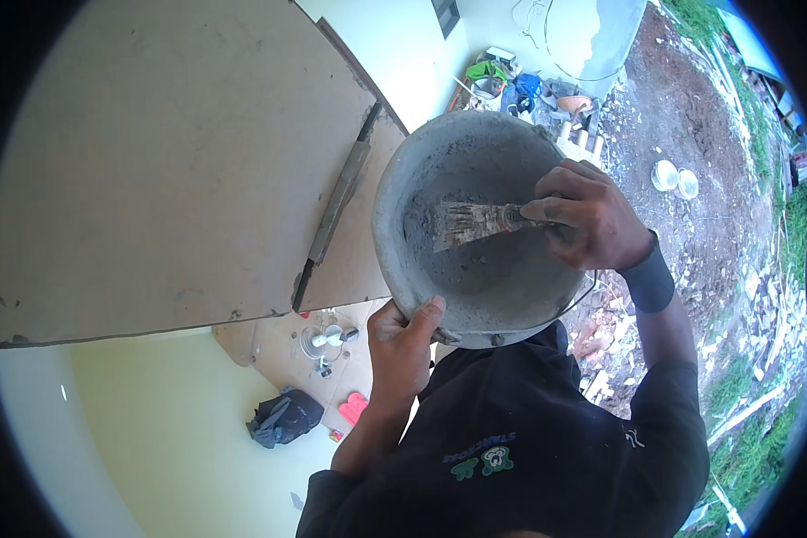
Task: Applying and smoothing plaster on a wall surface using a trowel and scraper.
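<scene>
In front of my chest is a round grey bucket [520,296], tilted so its inside faces me. Its rim and walls are coated with grey mortar. My left hand [408,336] grips the lower left rim, the thumb over the edge. Closed around the handle of a putty knife [475,221], my right hand [592,215] reaches in over the right side of the rim. The broad blade is streaked with dried mortar and points left, over the grey mix [457,269] inside the bucket. My fingers hide most of the handle.
A big beige panel [170,161] fills the left, with a dark grey strip [341,202] along its seam. Buckets and bags [511,90] lie by the far wall. White pails [674,178] stand on rubble-strewn ground. A black bag [285,418] rests on the tiles below left.
</scene>
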A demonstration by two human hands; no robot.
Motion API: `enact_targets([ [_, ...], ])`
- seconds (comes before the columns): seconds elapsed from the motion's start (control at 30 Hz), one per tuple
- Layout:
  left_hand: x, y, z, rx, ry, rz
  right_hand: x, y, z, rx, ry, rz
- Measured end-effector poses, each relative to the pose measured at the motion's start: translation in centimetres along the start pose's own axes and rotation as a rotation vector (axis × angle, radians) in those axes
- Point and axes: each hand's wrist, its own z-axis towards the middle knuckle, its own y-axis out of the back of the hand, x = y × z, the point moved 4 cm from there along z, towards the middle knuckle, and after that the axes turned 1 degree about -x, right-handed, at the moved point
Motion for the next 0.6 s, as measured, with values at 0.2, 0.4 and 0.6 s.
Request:
enact_targets([
  [0.2,-0.5,0.6,-0.6,-0.024,0.001,-0.110,2.2,5.2,4.2,-0.077,0.188,-0.003],
  [0.4,1.2,1.2,-1.2,0.001,0.128,-0.079,5.3,10.6,11.3,-0.170,0.559,0.030],
  [0.6,1.7,1.1,-1.9,-0.069,0.089,-0.140,10.3,15.2,20.5,-0.182,0.902,-0.059],
])
